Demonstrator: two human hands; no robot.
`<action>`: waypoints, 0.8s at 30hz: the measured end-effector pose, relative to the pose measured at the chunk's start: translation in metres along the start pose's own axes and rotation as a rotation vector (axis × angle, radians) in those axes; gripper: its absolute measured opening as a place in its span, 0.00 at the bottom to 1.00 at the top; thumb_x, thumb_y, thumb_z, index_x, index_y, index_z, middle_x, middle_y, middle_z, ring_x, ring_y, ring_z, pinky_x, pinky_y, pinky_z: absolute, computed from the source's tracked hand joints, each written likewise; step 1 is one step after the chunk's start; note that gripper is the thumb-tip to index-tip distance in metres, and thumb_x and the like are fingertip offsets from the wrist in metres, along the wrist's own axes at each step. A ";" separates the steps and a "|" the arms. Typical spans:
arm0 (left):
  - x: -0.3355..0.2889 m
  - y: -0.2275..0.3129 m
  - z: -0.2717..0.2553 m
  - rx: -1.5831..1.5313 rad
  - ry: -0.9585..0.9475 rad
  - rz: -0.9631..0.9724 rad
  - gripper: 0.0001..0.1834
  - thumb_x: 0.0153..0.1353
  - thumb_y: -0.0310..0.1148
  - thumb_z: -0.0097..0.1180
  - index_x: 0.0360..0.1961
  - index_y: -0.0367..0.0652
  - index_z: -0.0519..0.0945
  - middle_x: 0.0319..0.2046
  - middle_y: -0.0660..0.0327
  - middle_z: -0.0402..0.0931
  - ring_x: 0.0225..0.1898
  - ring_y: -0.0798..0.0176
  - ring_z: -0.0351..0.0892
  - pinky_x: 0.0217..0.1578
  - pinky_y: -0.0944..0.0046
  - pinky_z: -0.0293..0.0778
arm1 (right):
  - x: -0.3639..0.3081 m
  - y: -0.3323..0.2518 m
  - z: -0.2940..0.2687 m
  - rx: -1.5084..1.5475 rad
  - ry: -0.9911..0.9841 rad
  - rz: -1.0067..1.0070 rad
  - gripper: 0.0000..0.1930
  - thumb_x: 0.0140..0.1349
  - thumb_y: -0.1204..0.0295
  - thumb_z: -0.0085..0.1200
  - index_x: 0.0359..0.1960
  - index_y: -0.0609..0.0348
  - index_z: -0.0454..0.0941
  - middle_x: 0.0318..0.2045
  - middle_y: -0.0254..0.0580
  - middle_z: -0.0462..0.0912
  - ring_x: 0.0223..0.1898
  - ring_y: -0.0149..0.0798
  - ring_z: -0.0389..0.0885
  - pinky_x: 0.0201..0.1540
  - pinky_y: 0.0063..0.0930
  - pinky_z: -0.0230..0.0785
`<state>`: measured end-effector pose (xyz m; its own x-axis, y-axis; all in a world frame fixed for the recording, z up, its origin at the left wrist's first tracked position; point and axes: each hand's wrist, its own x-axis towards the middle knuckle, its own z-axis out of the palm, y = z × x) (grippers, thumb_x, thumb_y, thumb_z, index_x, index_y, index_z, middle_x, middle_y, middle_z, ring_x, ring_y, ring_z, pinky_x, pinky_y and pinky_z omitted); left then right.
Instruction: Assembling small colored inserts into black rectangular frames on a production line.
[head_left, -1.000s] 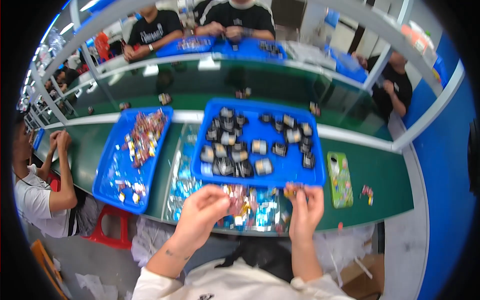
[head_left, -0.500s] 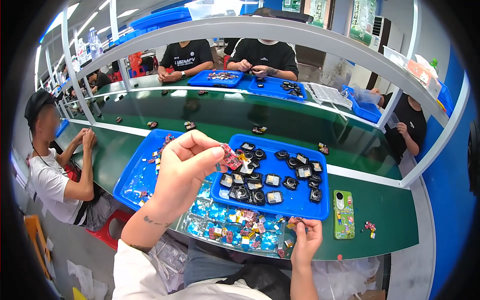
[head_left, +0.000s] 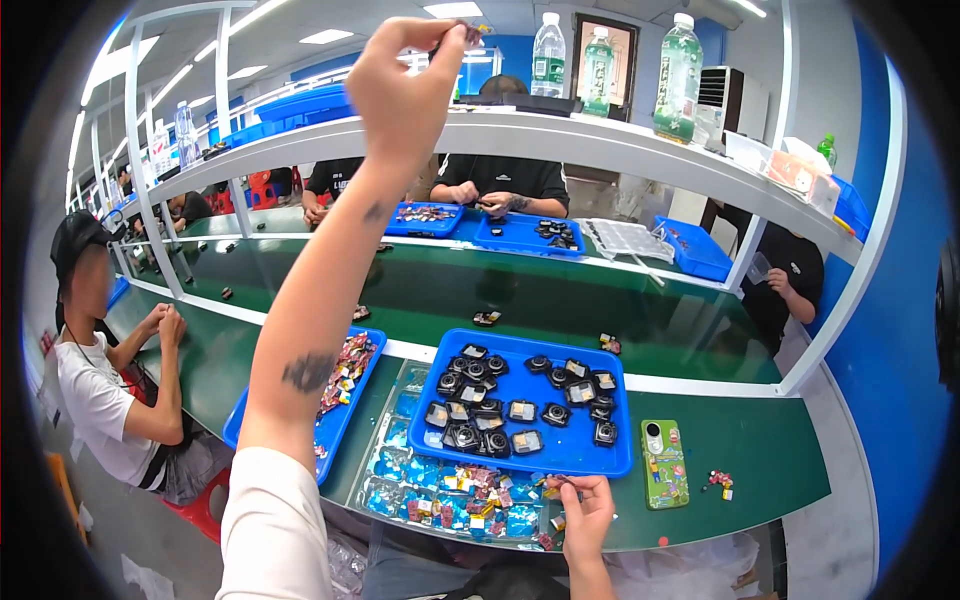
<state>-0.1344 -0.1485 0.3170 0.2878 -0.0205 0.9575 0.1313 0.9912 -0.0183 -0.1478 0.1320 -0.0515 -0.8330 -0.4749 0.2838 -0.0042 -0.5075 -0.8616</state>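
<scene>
My left hand (head_left: 408, 95) is raised high above the shelf, its fingertips pinching a small red circuit board (head_left: 475, 33) with a yellow tab. Low on the right, my right hand (head_left: 587, 512) pinches a small yellow-and-dark part (head_left: 553, 484), partly covered by the fingers. That hand is by the front edge of a blue tray (head_left: 575, 452) of small black camera modules (head_left: 497, 443). Under the tray's near side lies a clear compartment tray (head_left: 372, 497) with blue film and several red boards (head_left: 487, 485). Left of it, partly behind my forearm, another blue tray (head_left: 343, 452) holds red boards.
A phone in a green patterned case (head_left: 665, 465) lies right of the tray, beside a small pile of red parts (head_left: 721, 484). A white shelf beam (head_left: 500, 130) with bottles (head_left: 677, 80) crosses ahead. A person (head_left: 125, 375) sits at the left; others work across the bench.
My left hand has risen from above the trays to above the shelf, still holding the red board. My view has tilted upward. The right hand stays by the tray's front edge.
</scene>
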 end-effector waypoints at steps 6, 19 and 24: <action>-0.008 -0.066 0.023 0.254 -0.250 -0.101 0.15 0.49 0.41 0.65 0.34 0.42 0.85 0.30 0.54 0.83 0.35 0.55 0.81 0.40 0.61 0.73 | -0.003 -0.001 -0.001 -0.002 -0.002 0.006 0.05 0.61 0.81 0.52 0.37 0.63 0.70 0.37 0.46 0.81 0.39 0.36 0.82 0.47 0.29 0.73; -0.195 0.115 -0.169 -0.278 -1.140 -0.611 0.06 0.50 0.24 0.65 0.31 0.39 0.83 0.29 0.60 0.82 0.32 0.63 0.77 0.33 0.66 0.72 | -0.002 -0.015 0.002 -0.002 -0.049 0.187 0.12 0.57 0.84 0.57 0.43 0.68 0.73 0.39 0.42 0.80 0.41 0.31 0.80 0.46 0.22 0.73; -0.246 0.155 -0.186 -0.399 -1.102 -0.918 0.14 0.49 0.27 0.66 0.39 0.41 0.83 0.33 0.58 0.81 0.35 0.60 0.78 0.36 0.64 0.72 | -0.015 -0.019 0.020 -0.065 -0.208 0.097 0.11 0.55 0.85 0.58 0.41 0.67 0.75 0.38 0.40 0.80 0.38 0.29 0.81 0.42 0.21 0.74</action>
<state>-0.0084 -0.0145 0.0250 -0.8580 -0.3155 0.4054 0.1616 0.5834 0.7959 -0.1246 0.1341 -0.0310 -0.6996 -0.6603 0.2731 0.0292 -0.4082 -0.9124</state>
